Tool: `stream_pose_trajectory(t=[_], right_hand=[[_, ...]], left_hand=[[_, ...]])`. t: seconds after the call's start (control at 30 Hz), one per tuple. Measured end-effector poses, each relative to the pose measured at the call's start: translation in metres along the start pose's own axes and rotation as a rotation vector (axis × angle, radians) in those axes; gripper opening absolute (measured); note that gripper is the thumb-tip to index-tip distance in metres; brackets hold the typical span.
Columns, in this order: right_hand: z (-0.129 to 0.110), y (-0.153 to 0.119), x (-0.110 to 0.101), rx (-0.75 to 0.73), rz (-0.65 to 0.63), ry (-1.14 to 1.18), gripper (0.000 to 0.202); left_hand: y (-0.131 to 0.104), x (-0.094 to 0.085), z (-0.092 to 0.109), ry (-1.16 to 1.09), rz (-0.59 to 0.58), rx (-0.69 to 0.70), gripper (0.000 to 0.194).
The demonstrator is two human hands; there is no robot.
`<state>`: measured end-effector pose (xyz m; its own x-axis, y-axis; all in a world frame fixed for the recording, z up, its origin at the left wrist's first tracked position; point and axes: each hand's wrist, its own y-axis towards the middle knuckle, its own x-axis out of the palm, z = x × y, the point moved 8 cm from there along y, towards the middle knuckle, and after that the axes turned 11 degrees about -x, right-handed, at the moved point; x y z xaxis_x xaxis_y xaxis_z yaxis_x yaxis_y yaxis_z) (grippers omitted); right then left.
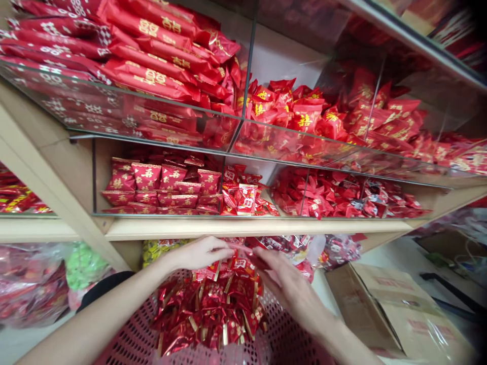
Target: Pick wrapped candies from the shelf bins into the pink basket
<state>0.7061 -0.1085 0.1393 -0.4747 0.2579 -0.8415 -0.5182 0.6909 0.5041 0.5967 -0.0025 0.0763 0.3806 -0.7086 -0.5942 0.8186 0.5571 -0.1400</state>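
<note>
My left hand (205,253) reaches in over the far side of a pink perforated basket (131,329), its fingers bent toward the centre. Opposite it, my right hand (276,268) is partly blurred, fingers stretched forward. Between the two hands is a thin pinkish strip near the fingertips; I cannot make out which hand holds it. Below them, shiny red packets (213,309) with gold edges fill the middle of the basket. Small red-and-white packets lie just under my fingers.
Glass-fronted shelves hold long red packets (152,76), red candies (304,114) and upright red packets (146,177). A wooden ledge (247,228) runs above my hands. A cardboard box (411,314) stands right; bagged goods (34,284) lie left.
</note>
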Motion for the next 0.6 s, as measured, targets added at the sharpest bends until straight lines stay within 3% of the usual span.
stream_pose_trajectory(t=[0.17, 0.27, 0.47, 0.6], right_hand=[[-0.026, -0.003, 0.043, -0.113, -0.276, -0.107, 0.041], [-0.035, -0.003, 0.064, -0.186, -0.377, -0.256, 0.031], [-0.035, 0.004, 0.097, -0.214, -0.384, -0.414, 0.021], [-0.034, 0.011, 0.102, -0.204, -0.348, -0.394, 0.019]], left_hand=[[-0.001, -0.002, 0.0, 0.002, -0.002, -0.015, 0.047], [-0.001, -0.002, -0.002, -0.01, -0.002, -0.036, 0.049], [-0.002, -0.004, -0.001, -0.003, 0.013, -0.045, 0.051], [-0.003, -0.005, -0.003, -0.062, 0.017, -0.058, 0.049]])
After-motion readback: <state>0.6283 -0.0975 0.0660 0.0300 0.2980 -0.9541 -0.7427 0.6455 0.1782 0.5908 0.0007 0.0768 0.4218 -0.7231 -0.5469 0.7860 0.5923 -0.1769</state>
